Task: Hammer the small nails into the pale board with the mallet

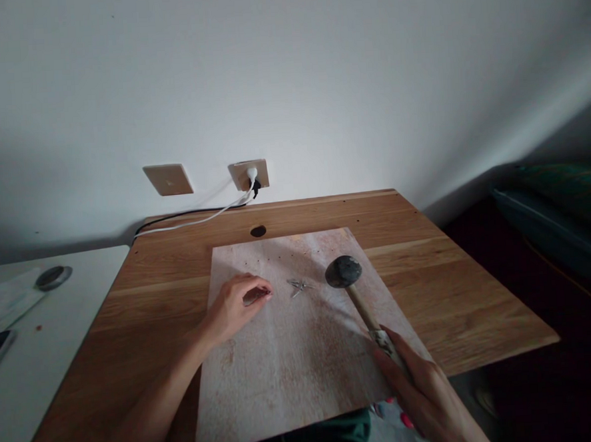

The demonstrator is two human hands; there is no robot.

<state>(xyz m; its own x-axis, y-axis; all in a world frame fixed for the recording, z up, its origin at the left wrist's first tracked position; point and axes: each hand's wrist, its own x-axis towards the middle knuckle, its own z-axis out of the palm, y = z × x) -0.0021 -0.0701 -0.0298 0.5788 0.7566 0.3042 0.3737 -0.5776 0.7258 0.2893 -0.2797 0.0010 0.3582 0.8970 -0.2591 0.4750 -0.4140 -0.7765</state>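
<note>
My right hand (410, 374) is wrapped round the handle of a rubber mallet (344, 272); its black head is held over the right side of a pale, worn board (284, 362). Above the board's left half, my left hand (238, 304) has thumb and forefinger pinched together. Whatever lies between those fingertips is too small to make out. Just right of them is a small loose pile of nails (298, 287) on the board. A row of tiny dots, perhaps nail heads, runs along the board's far edge.
The board lies on a wooden desk (445, 292) with a round cable hole (258, 231). White and black cables (195, 221) run from a wall socket (249, 175). At the left, a white table (63, 355) carries a round grey object (53, 277).
</note>
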